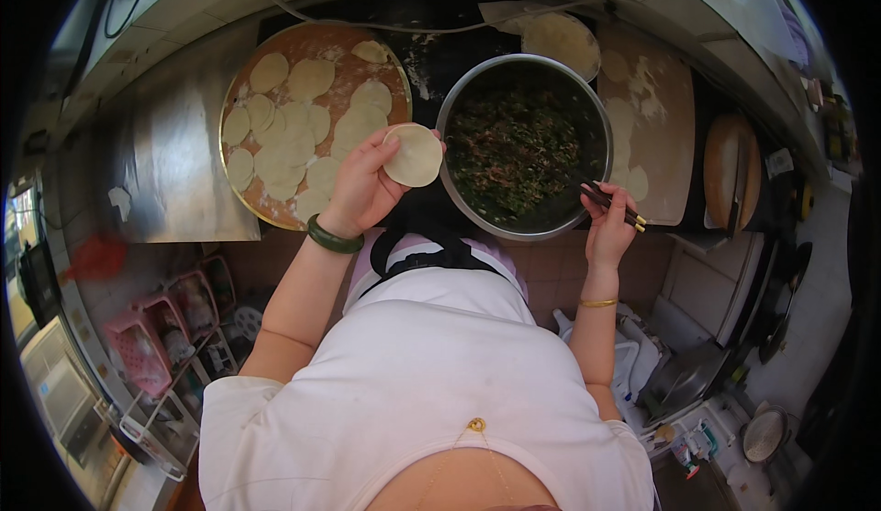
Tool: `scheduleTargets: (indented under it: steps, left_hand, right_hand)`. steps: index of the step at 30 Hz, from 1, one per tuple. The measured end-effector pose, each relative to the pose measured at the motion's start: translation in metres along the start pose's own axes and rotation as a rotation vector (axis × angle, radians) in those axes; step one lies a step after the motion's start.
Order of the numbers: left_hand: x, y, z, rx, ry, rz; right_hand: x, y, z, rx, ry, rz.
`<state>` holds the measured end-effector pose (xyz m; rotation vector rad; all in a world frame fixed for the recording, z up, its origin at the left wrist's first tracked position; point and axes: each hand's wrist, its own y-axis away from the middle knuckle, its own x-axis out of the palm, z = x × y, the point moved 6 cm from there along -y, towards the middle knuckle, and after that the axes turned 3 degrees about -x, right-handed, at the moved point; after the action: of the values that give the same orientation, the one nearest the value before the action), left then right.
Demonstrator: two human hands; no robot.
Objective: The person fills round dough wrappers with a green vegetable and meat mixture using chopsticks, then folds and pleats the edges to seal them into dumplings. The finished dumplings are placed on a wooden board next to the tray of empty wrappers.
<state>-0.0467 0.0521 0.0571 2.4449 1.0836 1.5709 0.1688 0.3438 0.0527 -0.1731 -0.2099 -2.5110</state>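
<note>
My left hand (368, 181) holds a round, flat dough wrapper (414, 156) between thumb and fingers, just left of a large steel bowl (526, 234). A dark chopped filling (513, 153) of greens and reddish bits fills much of the bowl. In my right hand (611, 232) are dark chopsticks (602, 198) with gold-coloured ends, their tips reaching over the bowl's right side into the filling. Behind my left hand lies a round board (258, 177) with a gold-coloured rim, covered with many overlapping dough wrappers (289, 143) and dusted with flour.
Right of the bowl, a rectangular board (664, 160) carries flour and more wrappers. A round wooden chopping board (719, 167) with a cleaver (740, 181) lies farther right. Behind the bowl is a round container (568, 40) of pale contents. A cable (413, 29) runs along the back; a metal sheet (179, 146) covers the left.
</note>
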Motion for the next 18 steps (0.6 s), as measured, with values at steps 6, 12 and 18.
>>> scheduleTargets:
  steps: [6, 12, 18]
  left_hand:
    - [0.008, -0.007, 0.0, -0.013, 0.007, 0.023]
    - [0.004, -0.004, -0.001, -0.008, 0.014, -0.009]
    - [-0.005, 0.001, -0.004, -0.002, 0.013, -0.046]
  right_hand:
    - [0.015, -0.001, -0.01, -0.036, 0.027, 0.0]
    - [0.044, -0.006, 0.001, -0.073, 0.212, 0.085]
    - [0.048, -0.013, -0.018, -0.034, 0.058, 0.024]
